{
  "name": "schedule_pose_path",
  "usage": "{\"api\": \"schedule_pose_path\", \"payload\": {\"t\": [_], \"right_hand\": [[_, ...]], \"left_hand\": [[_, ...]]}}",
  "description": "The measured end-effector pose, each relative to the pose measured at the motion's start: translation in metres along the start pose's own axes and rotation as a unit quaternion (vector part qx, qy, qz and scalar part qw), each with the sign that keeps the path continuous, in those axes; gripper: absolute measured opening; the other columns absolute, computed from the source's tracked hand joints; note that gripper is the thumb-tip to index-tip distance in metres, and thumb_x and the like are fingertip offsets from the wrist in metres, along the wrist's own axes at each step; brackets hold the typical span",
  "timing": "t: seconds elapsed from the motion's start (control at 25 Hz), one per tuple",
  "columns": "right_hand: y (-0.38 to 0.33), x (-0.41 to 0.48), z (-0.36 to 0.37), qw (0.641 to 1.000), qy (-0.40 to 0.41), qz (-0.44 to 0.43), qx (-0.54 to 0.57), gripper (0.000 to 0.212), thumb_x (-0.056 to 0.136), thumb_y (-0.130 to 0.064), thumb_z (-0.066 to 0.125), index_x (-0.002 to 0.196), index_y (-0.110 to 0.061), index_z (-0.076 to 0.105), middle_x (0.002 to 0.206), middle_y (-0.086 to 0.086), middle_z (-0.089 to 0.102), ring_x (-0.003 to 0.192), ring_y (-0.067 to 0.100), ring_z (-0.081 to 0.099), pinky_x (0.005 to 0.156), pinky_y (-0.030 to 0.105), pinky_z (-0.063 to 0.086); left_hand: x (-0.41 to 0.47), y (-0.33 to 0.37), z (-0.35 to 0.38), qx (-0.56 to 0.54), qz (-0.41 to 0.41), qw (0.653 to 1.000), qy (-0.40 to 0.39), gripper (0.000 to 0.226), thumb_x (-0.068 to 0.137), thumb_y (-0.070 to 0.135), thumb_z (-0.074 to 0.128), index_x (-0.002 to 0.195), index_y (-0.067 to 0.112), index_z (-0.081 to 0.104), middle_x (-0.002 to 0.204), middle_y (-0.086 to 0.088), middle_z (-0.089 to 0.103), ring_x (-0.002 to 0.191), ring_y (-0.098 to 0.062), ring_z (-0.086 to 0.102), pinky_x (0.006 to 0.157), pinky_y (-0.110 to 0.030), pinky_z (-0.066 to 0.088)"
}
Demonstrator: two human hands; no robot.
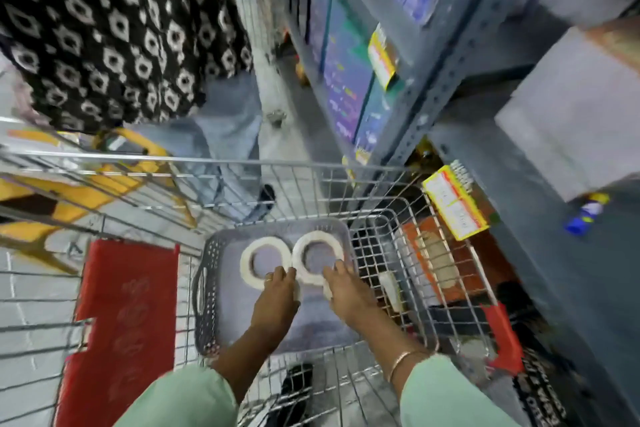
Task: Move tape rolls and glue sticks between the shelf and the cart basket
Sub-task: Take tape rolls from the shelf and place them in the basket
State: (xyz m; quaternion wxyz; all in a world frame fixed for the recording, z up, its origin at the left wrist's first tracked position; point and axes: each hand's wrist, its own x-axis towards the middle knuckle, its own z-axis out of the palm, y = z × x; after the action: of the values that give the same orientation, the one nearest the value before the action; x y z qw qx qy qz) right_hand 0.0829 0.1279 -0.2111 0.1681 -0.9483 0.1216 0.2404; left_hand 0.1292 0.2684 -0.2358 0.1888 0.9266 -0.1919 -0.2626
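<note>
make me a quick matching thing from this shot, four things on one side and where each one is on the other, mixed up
Things:
1. left hand
2. right hand
3. grey basket
4. yellow price tag

Places:
A. hanging on the shelf edge
B. inside the wire cart
C. at the left tape roll
D. at the right tape roll

Pairs: 1-C, 2-D, 3-B, 4-A

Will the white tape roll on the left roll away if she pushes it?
Probably not. The left tape roll lies flat in the grey basket, so a push would likely slide it. It looks like a stiff, light ring with a big open middle. Stood on edge, it could roll.
</note>
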Motion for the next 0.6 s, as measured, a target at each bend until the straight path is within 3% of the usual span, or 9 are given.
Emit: {"api": "schedule_pose_path", "payload": {"t": [0.2,0.28,0.36,0.48,0.6], "right_hand": [[0.008,0.029,0.065,0.995,0.028,-0.025,-0.093,0.046,0.068,-0.013,0.076,0.111,-0.013,0.060,0.112,0.015,0.058,0.104,0.031,0.058,0.084,0.036,0.052],[0.011,0.035,0.079,0.991,0.031,-0.044,-0.125,0.042,0.072,-0.012,0.072,0.112,-0.011,0.059,0.113,0.017,0.059,0.106,0.031,0.058,0.085,0.035,0.051],[0.014,0.037,0.091,0.990,-0.024,-0.041,-0.130,0.042,0.082,-0.008,0.060,0.123,-0.009,0.049,0.126,0.018,0.051,0.119,0.034,0.047,0.093,0.041,0.046],[0.018,0.043,0.104,0.990,-0.001,-0.024,-0.138,0.034,0.080,-0.012,0.063,0.113,-0.013,0.054,0.116,0.014,0.055,0.111,0.032,0.053,0.082,0.042,0.052],[0.018,0.042,0.103,0.991,-0.069,-0.029,-0.112,0.039,0.086,-0.004,0.050,0.124,-0.007,0.042,0.128,0.019,0.045,0.121,0.036,0.041,0.091,0.046,0.047]], "left_hand": [[0.011,-0.037,0.064,0.043,-0.003,0.996,-0.084,0.039,0.084,0.003,0.050,0.122,0.006,0.041,0.135,-0.018,0.036,0.123,-0.034,0.036,0.089,-0.047,0.045],[0.014,-0.044,0.082,0.046,0.017,0.995,-0.091,0.039,0.080,0.000,0.054,0.118,0.002,0.044,0.127,-0.021,0.041,0.117,-0.037,0.040,0.083,-0.050,0.048],[0.017,-0.045,0.093,0.054,0.054,0.994,-0.074,0.036,0.071,0.000,0.063,0.105,-0.001,0.052,0.110,-0.024,0.053,0.100,-0.043,0.052,0.071,-0.050,0.054],[0.025,-0.050,0.110,0.121,0.103,0.985,-0.065,0.039,0.052,0.015,0.080,0.086,0.010,0.060,0.084,-0.012,0.063,0.072,-0.031,0.062,0.064,-0.036,0.052],[0.026,-0.049,0.107,0.090,0.066,0.992,-0.056,0.036,0.064,0.015,0.075,0.095,0.008,0.058,0.094,-0.015,0.061,0.082,-0.035,0.061,0.064,-0.040,0.050]]}}
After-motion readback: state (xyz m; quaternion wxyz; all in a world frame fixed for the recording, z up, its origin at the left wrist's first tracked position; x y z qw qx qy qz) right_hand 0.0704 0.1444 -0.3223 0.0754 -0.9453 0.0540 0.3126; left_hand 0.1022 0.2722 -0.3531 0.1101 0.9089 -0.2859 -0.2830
